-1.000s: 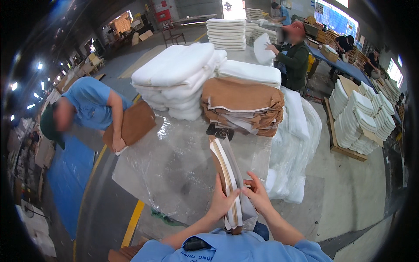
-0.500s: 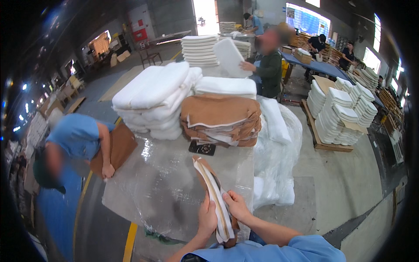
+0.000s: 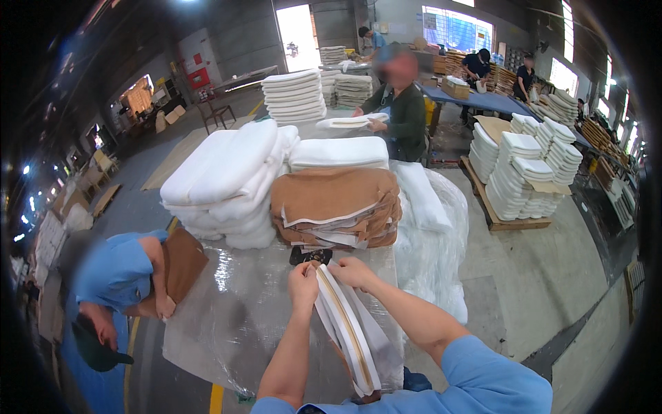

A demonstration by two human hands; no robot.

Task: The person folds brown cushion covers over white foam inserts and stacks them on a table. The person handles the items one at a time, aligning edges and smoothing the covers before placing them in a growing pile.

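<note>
A white foam cushion pad [image 3: 343, 321] with a tan stripe along its edge stands on its side in front of me. Around it is a brown fabric cover [image 3: 376, 328], its pale backing showing on the right. At the pad's far end, my left hand [image 3: 302, 287] is closed in a pinch on the cover's edge. My right hand [image 3: 353, 272] pinches the cover just across from it. The fingertips are partly hidden. Just beyond my hands lies a small black patterned object [image 3: 309, 256], partly covered by them.
Brown covers [image 3: 334, 200] are stacked ahead on the plastic-covered table [image 3: 234, 324]. White pads [image 3: 217, 165] pile up behind to the left. A co-worker [image 3: 114, 269] bends over a brown piece at left; another [image 3: 407, 110] handles a pad beyond. Wrapped pads [image 3: 431, 234] stand at right.
Both my hands have moved from the pad's middle to its far end, arms stretched forward. The cover's pale backing now spreads out at right. The far co-worker's pad has gone from upright to flat.
</note>
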